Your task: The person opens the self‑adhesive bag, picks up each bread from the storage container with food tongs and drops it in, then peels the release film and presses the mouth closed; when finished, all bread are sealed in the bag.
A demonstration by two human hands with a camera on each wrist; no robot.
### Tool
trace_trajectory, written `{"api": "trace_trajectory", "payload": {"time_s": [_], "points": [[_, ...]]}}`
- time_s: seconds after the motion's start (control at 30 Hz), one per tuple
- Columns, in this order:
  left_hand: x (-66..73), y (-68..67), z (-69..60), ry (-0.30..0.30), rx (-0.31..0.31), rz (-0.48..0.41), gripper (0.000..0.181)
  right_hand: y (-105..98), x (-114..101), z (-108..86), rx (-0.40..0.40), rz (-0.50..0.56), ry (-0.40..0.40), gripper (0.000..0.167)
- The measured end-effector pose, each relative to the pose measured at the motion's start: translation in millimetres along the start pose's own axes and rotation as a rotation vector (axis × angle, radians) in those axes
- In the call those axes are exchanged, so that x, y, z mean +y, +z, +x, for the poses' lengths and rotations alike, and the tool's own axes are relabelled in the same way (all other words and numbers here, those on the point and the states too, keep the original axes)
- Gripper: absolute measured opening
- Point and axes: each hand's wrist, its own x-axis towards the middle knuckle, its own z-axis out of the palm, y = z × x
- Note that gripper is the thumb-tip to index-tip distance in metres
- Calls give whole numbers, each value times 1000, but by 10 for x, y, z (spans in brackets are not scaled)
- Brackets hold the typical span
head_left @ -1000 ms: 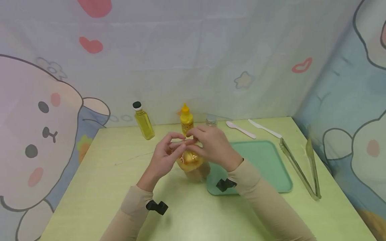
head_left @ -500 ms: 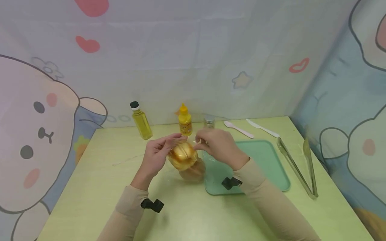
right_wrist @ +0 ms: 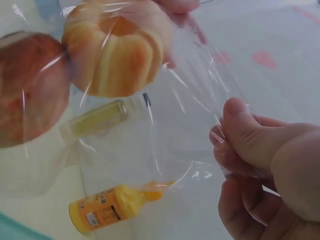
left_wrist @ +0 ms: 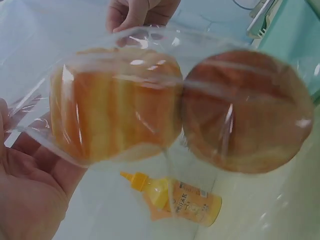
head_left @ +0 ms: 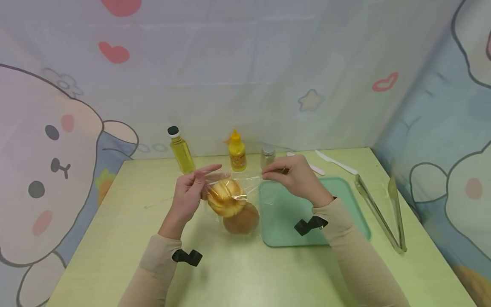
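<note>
A clear plastic bag (head_left: 251, 187) hangs above the table between both hands, its top edge stretched wide. Inside it are a golden ridged bun (head_left: 226, 202) and, lower right, a smooth brown bun (head_left: 242, 219). My left hand (head_left: 188, 194) pinches the bag's left top edge with the thumb, next to the golden bun; some fingers extend behind the film. With thumb and fingertips my right hand (head_left: 295, 177) pinches the right top corner. In the right wrist view the film (right_wrist: 185, 110) is drawn taut toward that hand (right_wrist: 270, 155). In the left wrist view both buns touch through the bag.
A green tray (head_left: 353, 213) lies at right, with metal tongs (head_left: 377, 217) beyond it. Along the back stand an oil bottle (head_left: 182, 153), a yellow squeeze bottle (head_left: 238, 155) and a small jar (head_left: 267, 157). A plastic spoon (head_left: 316, 169) and white knife (head_left: 337, 163) lie behind the tray.
My hands, close together at the bag's top before, have drawn apart. The right moved right and the left slightly left, spreading the bag's top edge. Both buns now show more fully.
</note>
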Motion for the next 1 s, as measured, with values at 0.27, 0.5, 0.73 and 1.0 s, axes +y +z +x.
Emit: {"api": "trace_trajectory", "payload": {"time_s": [0.27,0.5,0.73,1.0], "points": [[-50,-51,16,-165,-42,-96,63,79,117,-17,-5,133,69,8],[-224,-113,61,-379,-64,-219,75,236,278,9,-74,330,201,12],[-505,-198,92,-490,-48,-224,80,452,480,43,-106,364,369,16],[-842,-277,138,-629,-69,-160,77,730,657,12,-116,278,463,18]]}}
